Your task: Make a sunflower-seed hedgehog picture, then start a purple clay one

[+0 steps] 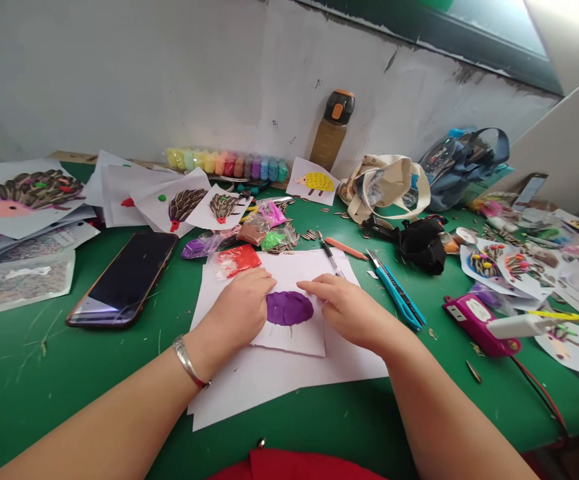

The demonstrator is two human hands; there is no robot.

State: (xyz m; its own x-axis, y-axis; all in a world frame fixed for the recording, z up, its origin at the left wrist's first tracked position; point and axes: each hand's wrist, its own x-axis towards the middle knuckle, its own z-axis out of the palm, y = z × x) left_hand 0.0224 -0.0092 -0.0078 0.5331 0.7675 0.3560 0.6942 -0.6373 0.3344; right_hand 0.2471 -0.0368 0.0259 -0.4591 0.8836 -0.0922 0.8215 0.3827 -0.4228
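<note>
A flattened oval of purple modelling clay (pixel 290 309) lies on a small white card (pixel 294 344), with short pencil lines beneath it. The card rests on larger sheets of white paper (pixel 249 390). My left hand (pixel 244 303) lies on the paper at the oval's left edge, its fingers bent and side by side. On the other side my right hand (pixel 352 310) has its index finger stretched toward the oval's upper right edge, the other fingers curled. Neither hand holds anything that I can see. A red clay packet (pixel 237 261) lies just beyond my left hand.
A phone (pixel 124 280) lies at left, near seed-covered hedgehog pictures (pixel 39 193). Right of the paper are a pen (pixel 330 257), an orange stick (pixel 345 249), blue tweezers (pixel 397 290) and a magenta glue-gun-like device (pixel 479 323). Behind stand a bottle (pixel 332 130), clay packs (pixel 229 165) and bags (pixel 387 187).
</note>
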